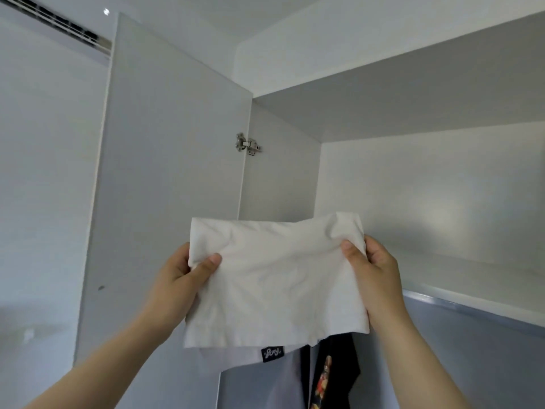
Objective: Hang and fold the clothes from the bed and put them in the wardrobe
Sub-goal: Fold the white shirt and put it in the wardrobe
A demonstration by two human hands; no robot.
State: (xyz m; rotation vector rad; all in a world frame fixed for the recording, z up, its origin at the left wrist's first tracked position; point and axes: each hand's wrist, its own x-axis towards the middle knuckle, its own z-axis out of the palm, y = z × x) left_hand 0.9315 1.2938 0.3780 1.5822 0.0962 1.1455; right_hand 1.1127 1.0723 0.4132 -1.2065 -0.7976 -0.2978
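We hold a folded white garment (pixel 274 278) up w/ both hands, facing the open wardrobe (pixel 427 187). L hand (pixel 180 276) pinches the cloth's left edge: thumb on the near face, fingers tucked behind, out of sight. R hand (pixel 371 267) grips the upper right corner the same way, thumb in front, w/ the fabric bunched into creases just beside it. The garment spans btwn the two hands, raised, its top edge in front of the upper compartment. We can't tell whether it touches anything behind.

Right of R hand, near wrist level, runs the shelf (pixel 472 296), w/ a metal strip along its underside. Above L hand stands the open door (pixel 165 172); its hinge (pixel 248 144) sits well above both hands, roughly btwn them. Far up and left of L hand there's a slotted vent (pixel 59 29) in the ceiling.

Below the garment's lower edge, btwn our forearms, a small black label (pixel 272 353) shows on a white layer. Lettering too small to read for sure. Just right of that, under R hand, hangs a black garment (pixel 330 376) w/ a coloured print.
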